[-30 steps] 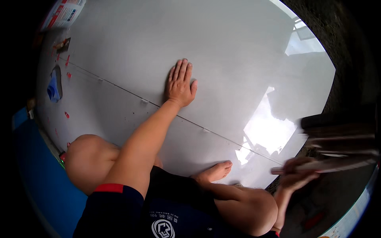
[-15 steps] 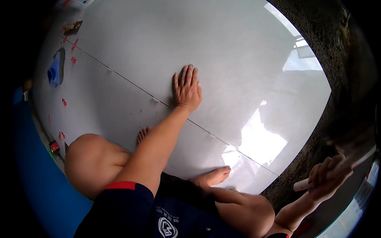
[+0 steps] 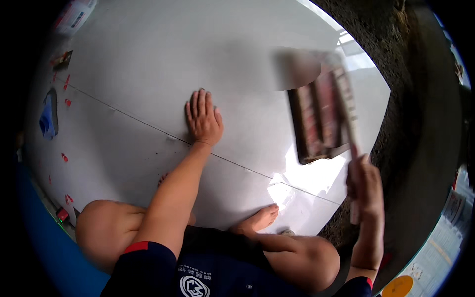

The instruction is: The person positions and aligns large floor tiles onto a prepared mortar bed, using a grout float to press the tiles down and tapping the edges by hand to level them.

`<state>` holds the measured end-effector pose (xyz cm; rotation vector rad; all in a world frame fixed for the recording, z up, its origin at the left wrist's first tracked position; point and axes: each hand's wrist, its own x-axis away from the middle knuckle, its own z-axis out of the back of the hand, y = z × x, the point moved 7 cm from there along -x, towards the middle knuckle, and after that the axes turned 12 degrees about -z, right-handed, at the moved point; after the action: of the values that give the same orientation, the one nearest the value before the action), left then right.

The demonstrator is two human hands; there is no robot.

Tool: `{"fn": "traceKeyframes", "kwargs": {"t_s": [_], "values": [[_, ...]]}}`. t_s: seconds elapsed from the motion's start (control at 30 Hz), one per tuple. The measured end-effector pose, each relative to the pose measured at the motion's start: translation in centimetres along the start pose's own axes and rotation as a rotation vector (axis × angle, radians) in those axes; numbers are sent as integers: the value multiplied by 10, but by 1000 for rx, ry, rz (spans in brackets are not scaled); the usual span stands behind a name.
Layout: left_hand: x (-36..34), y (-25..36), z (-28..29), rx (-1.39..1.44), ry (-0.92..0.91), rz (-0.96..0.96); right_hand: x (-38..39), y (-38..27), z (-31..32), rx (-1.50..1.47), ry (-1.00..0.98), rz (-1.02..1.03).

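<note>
My left hand (image 3: 203, 119) lies flat, fingers apart, on a glossy pale grey tile (image 3: 257, 114), just above a seam running diagonally across the surface. My right hand (image 3: 365, 183) grips the long handle of a motion-blurred tool (image 3: 311, 126). Its dark, reddish, block-like head hangs over the tile's right part; whether it touches cannot be made out. On the far left lie small red clips (image 3: 68, 102), a blue-and-grey object (image 3: 48, 116) and a notched trowel (image 3: 62, 60). My bare right foot (image 3: 260, 218) is on the tile below the seam.
Dark rough mortar (image 3: 381, 44) borders the tile on the right. A white-and-red package (image 3: 74, 15) sits at the upper left. A blue surface (image 3: 59, 247) and a small red device (image 3: 62, 214) with green light are at left. A yellow round object (image 3: 397, 285) lies at lower right.
My right hand has swung up and inward from the right edge, bringing the tool over the tile. My left hand stays on the tile, appearing farther left in the picture than half a second ago.
</note>
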<state>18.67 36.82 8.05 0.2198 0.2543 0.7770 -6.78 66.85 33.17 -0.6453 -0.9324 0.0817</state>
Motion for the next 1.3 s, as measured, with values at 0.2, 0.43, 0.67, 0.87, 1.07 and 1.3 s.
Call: {"fn": "traceKeyframes", "kwargs": {"t_s": [0.2, 0.43, 0.67, 0.87, 1.07, 1.3], "values": [[-1, 5, -6, -77, 92, -78, 65, -75, 101, -316, 525, 598], [-6, 10, 7, -86, 83, -88, -25, 175, -59, -334, 259, -585], [-31, 25, 11, -82, 257, -306, 73, 106, 165, -237, 503, -346], [-40, 15, 2, -175, 144, -271, 106, 20, 209, -443, 1085, 336], [-41, 19, 6, -182, 173, -307, -16, 207, 1, -418, 440, -655], [-40, 19, 5, -195, 164, -304, 65, 150, 134, -470, 434, -342]]}}
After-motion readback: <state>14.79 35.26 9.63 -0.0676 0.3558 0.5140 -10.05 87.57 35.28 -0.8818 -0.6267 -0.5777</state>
